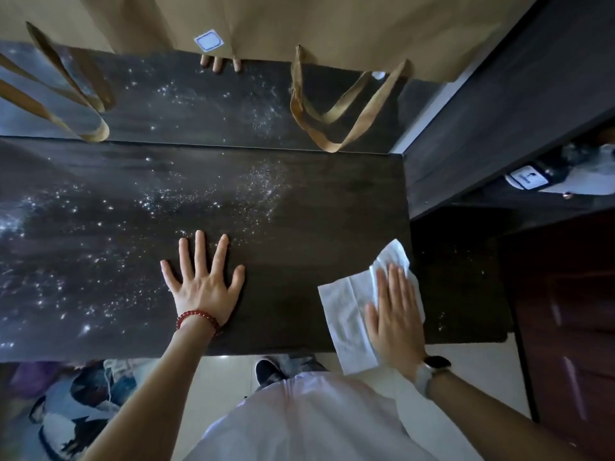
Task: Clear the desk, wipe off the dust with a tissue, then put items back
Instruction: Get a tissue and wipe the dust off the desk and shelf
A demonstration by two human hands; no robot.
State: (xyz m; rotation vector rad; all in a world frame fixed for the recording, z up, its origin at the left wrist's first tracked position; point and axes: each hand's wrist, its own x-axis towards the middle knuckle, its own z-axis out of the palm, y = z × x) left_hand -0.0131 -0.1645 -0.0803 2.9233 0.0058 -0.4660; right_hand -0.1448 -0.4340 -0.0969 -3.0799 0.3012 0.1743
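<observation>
The dark wooden desk (pixel 299 227) fills the middle of the view, with white dust specks scattered over its left and centre. My left hand (pixel 203 277) lies flat on it near the front edge, fingers spread, holding nothing. My right hand (pixel 396 314) presses flat on a white tissue (pixel 346 314) at the desk's front right corner. The tissue is unfolded and part of it hangs over the front edge.
A brown paper bag (pixel 332 28) with looped handles (pixel 332 121) hangs at the far edge; fingertips of another hand (pixel 218 63) show below it. Dark shelving (pixel 499 111) stands to the right, a reddish door (pixel 565 327) lower right. Clothes lie on the floor at lower left (pixel 66 410).
</observation>
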